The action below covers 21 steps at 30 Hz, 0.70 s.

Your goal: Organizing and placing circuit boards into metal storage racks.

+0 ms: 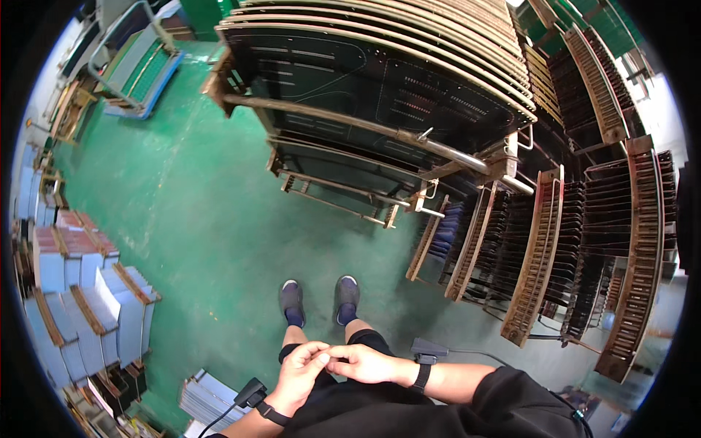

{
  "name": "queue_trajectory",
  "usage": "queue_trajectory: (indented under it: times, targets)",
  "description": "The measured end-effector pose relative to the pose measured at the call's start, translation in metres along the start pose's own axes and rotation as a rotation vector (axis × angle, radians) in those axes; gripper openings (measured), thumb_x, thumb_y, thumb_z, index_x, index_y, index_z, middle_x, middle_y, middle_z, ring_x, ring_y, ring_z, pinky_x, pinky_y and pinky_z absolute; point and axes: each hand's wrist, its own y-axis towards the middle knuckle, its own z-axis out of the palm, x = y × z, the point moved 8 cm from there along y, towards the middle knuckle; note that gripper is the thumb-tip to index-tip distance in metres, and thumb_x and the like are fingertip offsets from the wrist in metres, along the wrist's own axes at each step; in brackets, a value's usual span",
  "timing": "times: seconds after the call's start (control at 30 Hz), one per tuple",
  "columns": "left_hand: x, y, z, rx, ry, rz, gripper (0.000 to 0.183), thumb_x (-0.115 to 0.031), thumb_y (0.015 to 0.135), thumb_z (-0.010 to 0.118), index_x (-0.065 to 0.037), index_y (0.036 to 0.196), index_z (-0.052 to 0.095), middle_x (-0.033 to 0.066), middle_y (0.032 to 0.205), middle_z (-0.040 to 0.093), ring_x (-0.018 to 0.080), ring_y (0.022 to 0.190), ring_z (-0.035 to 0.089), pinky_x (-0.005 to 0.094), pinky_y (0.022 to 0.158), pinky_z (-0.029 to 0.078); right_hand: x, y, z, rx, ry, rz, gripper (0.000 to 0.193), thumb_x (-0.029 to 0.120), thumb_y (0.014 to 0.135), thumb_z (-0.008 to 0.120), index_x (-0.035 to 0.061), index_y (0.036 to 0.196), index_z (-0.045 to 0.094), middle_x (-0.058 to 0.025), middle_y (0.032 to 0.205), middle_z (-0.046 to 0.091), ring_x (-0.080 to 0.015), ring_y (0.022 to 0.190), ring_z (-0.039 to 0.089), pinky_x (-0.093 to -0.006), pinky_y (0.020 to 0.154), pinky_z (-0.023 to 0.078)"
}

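Both my hands meet low in front of my body. My left hand (299,371) has its fingers curled, thumb and fingertips pressed close to the other hand. From the right, my right hand (365,364) comes in with its fingers bent and its tips touching the left's. Whether anything small sits between the fingertips I cannot make out. A strap with a black device (252,393) goes round the left wrist, and a similar strapped device (427,350) is on the right wrist.
Ahead stands a metal rack (394,135) loaded with black panels. More slotted racks (540,255) of dark boards fill the right side. Stacked blue-grey boards (87,321) stand at left, and further blue-grey sheets (208,401) near my left arm. A blue trolley (150,91) is at far left.
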Motion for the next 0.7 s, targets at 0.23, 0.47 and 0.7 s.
queue_trajectory:
  times: [0.23, 0.47, 0.7]
  targets:
    - [0.03, 0.059, -0.022, 0.164, 0.207, -0.206, 0.025, -0.011, 0.099, 0.063, 0.001, 0.121, 0.064, 0.0056, 0.105, 0.068, 0.0121, 0.095, 0.064, 0.0266, 0.087, 0.052, -0.06, 0.03, -0.012, -0.148, 0.268, -0.048, 0.028, 0.016, 0.104, 0.054, -0.0008, 0.126, 0.059, -0.0062, 0.113, 0.068, -0.0132, 0.109, 0.061, -0.0278, 0.098, 0.047]
    - [0.009, 0.07, -0.046, 0.267, 0.332, -0.294, 0.026, -0.012, 0.1, 0.062, 0.002, 0.122, 0.061, 0.0069, 0.106, 0.068, 0.0134, 0.098, 0.065, 0.0283, 0.087, 0.054, -0.068, 0.061, 0.008, -0.217, 0.414, -0.09, 0.023, 0.019, 0.106, 0.052, 0.0021, 0.118, 0.061, 0.0016, 0.1, 0.062, -0.0078, 0.093, 0.055, -0.0247, 0.085, 0.046]
    - [0.0, 0.084, -0.048, 0.301, 0.501, -0.205, 0.02, -0.011, 0.1, 0.061, 0.0, 0.117, 0.062, 0.0059, 0.1, 0.069, 0.0121, 0.092, 0.067, 0.0261, 0.082, 0.054, -0.065, 0.065, 0.002, -0.251, 0.509, -0.051, 0.024, 0.017, 0.105, 0.053, 0.002, 0.122, 0.062, 0.0017, 0.097, 0.061, -0.0076, 0.086, 0.054, -0.0238, 0.08, 0.046]
